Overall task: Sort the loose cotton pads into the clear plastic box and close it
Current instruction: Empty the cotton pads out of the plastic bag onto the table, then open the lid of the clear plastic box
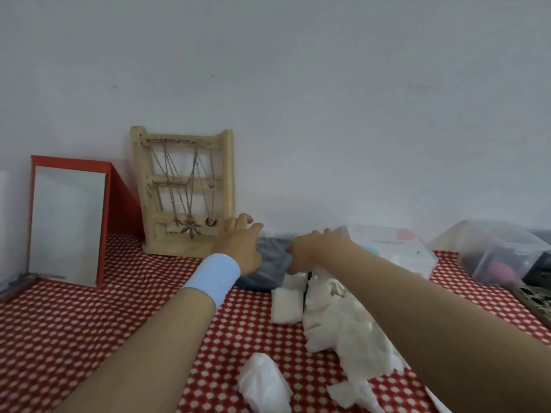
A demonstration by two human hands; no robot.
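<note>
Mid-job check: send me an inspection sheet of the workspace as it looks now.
Surface: red-and-white patterned tablecloth, lying flat.
Job's things: loose cotton pads heaped right of centre; clear plastic box behind them at the back, lid state unclear.
Clutter: crumpled white wrapper at front; dark item between the hands; second clear tub far right.
Hands: left hand stretched forward, nothing seen in it; right hand curled at the heap's far edge, grasp hidden.
Cables: nothing seen.
Surroundings: red-framed mirror, wooden necklace stand, plain wall.
</note>
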